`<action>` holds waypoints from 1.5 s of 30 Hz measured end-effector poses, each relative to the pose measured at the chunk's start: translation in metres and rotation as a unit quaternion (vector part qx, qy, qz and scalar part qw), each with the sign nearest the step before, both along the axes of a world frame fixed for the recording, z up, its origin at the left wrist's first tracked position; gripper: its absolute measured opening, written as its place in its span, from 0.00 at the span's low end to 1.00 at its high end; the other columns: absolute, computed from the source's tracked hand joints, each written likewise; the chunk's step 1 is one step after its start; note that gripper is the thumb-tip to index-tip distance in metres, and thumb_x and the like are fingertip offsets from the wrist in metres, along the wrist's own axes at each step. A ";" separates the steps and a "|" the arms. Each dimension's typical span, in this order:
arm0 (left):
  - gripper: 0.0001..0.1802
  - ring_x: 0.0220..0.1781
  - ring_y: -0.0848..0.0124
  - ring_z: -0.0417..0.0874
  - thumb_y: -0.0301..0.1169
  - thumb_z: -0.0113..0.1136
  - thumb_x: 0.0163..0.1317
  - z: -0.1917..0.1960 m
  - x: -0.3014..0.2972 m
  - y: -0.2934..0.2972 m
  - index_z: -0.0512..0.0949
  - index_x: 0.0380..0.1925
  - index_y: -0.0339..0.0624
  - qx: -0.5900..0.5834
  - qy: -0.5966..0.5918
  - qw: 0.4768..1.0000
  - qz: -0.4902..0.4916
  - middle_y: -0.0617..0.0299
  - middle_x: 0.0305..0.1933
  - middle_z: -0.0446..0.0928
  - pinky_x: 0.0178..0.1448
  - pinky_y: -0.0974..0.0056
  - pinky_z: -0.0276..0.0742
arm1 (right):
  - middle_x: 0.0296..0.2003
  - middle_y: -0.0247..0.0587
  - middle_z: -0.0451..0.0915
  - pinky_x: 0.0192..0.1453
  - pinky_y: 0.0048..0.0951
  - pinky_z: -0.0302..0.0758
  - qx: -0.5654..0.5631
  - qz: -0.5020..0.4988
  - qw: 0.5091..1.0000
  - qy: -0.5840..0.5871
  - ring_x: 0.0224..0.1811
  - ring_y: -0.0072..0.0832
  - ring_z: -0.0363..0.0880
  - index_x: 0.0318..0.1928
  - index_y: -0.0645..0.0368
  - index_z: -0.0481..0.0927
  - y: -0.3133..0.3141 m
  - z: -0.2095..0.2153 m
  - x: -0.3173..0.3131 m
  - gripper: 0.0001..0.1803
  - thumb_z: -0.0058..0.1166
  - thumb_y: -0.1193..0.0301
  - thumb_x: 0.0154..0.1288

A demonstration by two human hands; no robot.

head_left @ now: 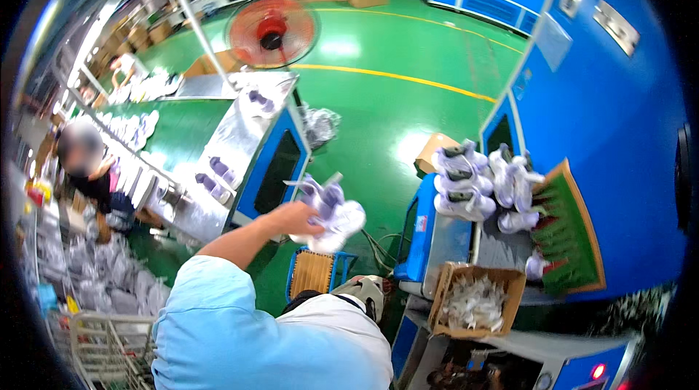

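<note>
My left hand (295, 219) is closed round a pair of white sneakers (341, 225) with lavender linings, held up in front of my body. Their pull tabs or laces stick up at the top, and how the fingers grip underneath is hidden. Below the sneakers stands a stool (313, 272) with a slatted wooden seat and blue frame. My right hand does not show anywhere. Several more white sneakers (466, 204) stand on the machine's metal ledge to the right. Two lavender-lined sneakers (215, 177) rest on the metal end of the conveyor table at left, and another pair (260, 101) lies farther along.
A cardboard box (442, 310) of crumpled pale material stands at the lower right, beside a blue machine (611, 120) with a green brush-like flap (571, 237). A red fan (272, 33) stands ahead. A co-worker (91, 164) is by the conveyor (178, 135). A wire cart (109, 350) is at lower left.
</note>
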State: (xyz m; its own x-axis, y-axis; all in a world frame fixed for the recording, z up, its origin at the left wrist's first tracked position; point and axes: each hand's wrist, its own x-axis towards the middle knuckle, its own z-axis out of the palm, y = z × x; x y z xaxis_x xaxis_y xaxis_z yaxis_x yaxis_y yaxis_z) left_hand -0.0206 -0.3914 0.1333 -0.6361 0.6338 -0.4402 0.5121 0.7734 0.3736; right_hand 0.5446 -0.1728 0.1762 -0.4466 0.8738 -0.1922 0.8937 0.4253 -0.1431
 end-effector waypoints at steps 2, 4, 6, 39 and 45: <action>0.30 0.43 0.50 0.85 0.56 0.64 0.52 0.003 -0.021 -0.057 0.84 0.44 0.43 -0.009 0.073 0.994 0.078 0.44 0.40 0.83 0.52 0.52 0.79 | 0.48 0.54 0.82 0.57 0.42 0.73 -0.171 -0.017 0.985 0.024 0.47 0.48 0.79 0.59 0.62 0.78 0.025 0.003 -0.050 0.24 0.56 0.59 0.69; 0.31 0.45 0.50 0.84 0.57 0.65 0.50 0.020 -0.048 -0.114 0.84 0.43 0.41 -0.008 0.167 0.973 0.156 0.43 0.41 0.83 0.53 0.52 0.79 | 0.52 0.56 0.81 0.60 0.42 0.72 -0.295 -0.014 0.930 0.217 0.52 0.49 0.78 0.60 0.63 0.76 0.051 -0.061 -0.055 0.24 0.56 0.61 0.70; 0.34 0.50 0.50 0.82 0.59 0.66 0.49 0.019 -0.093 -0.191 0.83 0.44 0.40 -0.053 0.263 0.940 0.213 0.44 0.45 0.82 0.56 0.51 0.77 | 0.54 0.56 0.79 0.62 0.41 0.71 -0.297 0.055 0.933 0.195 0.56 0.50 0.77 0.60 0.64 0.76 0.072 -0.082 -0.074 0.24 0.55 0.63 0.69; 0.28 0.35 0.53 0.85 0.54 0.66 0.53 0.019 -0.089 0.416 0.84 0.31 0.35 0.063 0.071 0.987 -0.132 0.45 0.32 0.83 0.39 0.53 0.79 | 0.60 0.53 0.72 0.62 0.45 0.67 -0.276 -0.280 0.902 0.180 0.58 0.47 0.72 0.65 0.61 0.67 0.049 -0.022 -0.171 0.31 0.58 0.63 0.65; 0.21 0.33 0.73 0.80 0.42 0.62 0.65 0.061 0.036 0.349 0.84 0.44 0.32 0.021 -0.474 0.874 -0.104 0.60 0.37 0.84 0.38 0.64 0.76 | 0.67 0.51 0.67 0.69 0.69 0.53 0.104 0.138 0.946 0.275 0.72 0.48 0.61 0.66 0.53 0.67 0.094 -0.009 -0.197 0.43 0.72 0.62 0.48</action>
State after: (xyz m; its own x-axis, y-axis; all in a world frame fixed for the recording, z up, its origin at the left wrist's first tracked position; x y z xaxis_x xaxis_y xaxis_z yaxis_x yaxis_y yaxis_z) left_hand 0.0151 -0.0419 0.1938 0.1344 0.7202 -0.6806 0.0850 0.6760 0.7320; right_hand 0.3472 -0.0785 0.1674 -0.6456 0.7029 0.2984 0.5594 0.7013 -0.4417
